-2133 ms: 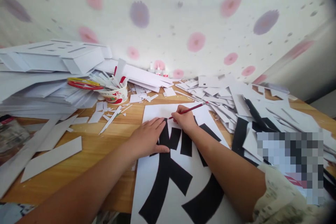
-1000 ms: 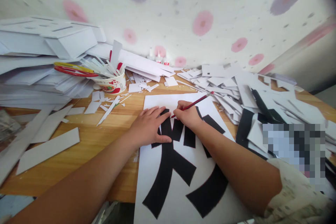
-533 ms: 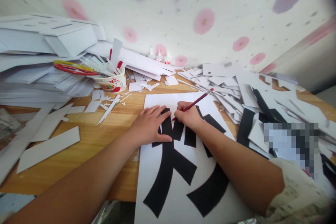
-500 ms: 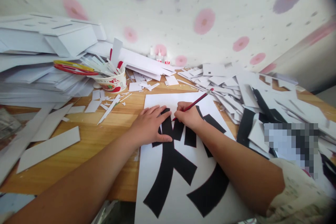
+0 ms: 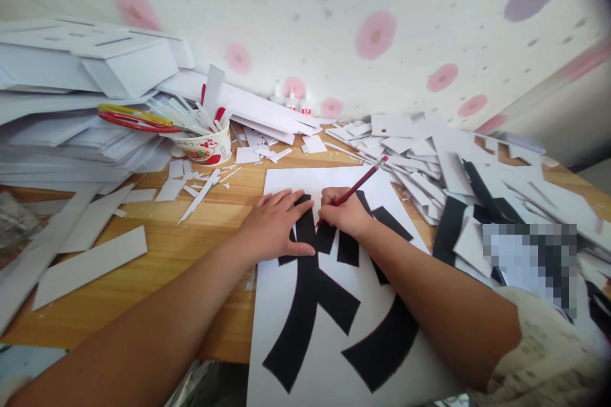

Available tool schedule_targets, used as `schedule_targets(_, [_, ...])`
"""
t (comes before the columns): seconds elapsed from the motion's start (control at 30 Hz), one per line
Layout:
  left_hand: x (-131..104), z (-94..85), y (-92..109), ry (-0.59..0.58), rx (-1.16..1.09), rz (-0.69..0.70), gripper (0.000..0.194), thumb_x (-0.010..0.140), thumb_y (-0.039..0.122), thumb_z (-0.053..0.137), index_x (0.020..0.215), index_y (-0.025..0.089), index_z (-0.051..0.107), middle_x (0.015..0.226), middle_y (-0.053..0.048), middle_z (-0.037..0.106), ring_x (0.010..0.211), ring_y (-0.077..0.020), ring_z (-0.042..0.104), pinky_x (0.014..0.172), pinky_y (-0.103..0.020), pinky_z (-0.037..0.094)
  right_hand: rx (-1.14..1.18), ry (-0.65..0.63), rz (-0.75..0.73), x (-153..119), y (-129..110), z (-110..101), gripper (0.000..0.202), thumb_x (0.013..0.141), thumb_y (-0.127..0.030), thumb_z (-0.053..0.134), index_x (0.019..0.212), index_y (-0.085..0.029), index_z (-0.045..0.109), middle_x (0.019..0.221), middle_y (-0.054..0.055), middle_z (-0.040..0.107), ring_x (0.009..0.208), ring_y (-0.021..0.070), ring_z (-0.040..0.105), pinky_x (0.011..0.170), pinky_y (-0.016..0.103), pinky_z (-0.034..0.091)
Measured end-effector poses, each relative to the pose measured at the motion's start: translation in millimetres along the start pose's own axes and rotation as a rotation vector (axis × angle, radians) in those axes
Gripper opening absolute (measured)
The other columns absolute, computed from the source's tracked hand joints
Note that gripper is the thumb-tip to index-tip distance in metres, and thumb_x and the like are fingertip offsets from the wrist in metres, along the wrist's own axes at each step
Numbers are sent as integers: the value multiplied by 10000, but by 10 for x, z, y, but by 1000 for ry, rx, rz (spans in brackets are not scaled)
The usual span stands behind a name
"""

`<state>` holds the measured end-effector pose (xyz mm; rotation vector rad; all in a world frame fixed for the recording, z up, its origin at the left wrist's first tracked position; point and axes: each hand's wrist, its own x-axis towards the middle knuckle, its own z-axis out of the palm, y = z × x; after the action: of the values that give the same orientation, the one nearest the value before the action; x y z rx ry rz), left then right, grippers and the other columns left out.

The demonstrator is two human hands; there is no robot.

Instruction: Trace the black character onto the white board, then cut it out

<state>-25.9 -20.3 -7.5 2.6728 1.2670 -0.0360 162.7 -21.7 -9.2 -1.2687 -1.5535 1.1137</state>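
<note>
A white sheet (image 5: 296,343) with large black cut-out strokes (image 5: 310,292) lies on the wooden table in front of me. My left hand (image 5: 272,226) rests flat on it, fingers spread, pressing down the upper end of a black stroke. Just to its right, my right hand (image 5: 344,211) grips a red pencil (image 5: 361,182), whose tip touches the sheet beside the black stroke and whose far end points up and right.
Stacks of white board (image 5: 81,95) fill the left side. A paper bowl (image 5: 205,147) holds strips, with red and yellow scissors (image 5: 133,119) beside it. White strips (image 5: 90,264) lie at left, loose white and black offcuts (image 5: 458,191) at right. Small glue bottles (image 5: 291,100) stand by the wall.
My right hand has drawn the pencil tip a little downward along the black stroke. My left hand stays pressed in place. The view has shifted slightly.
</note>
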Motion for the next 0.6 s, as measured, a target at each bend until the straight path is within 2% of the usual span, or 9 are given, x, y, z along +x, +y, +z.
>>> schedule_targets(0.6, [-1, -5, 2, -1, -10, -10, 933, 709, 751, 612, 1490, 319, 341, 1608, -62, 239, 1458, -353, 211, 1149, -538, 213, 74, -96, 49, -28, -85, -5, 170, 506, -171, 499, 419, -213, 360, 360, -84, 404, 380, 59, 322, 412, 199, 265])
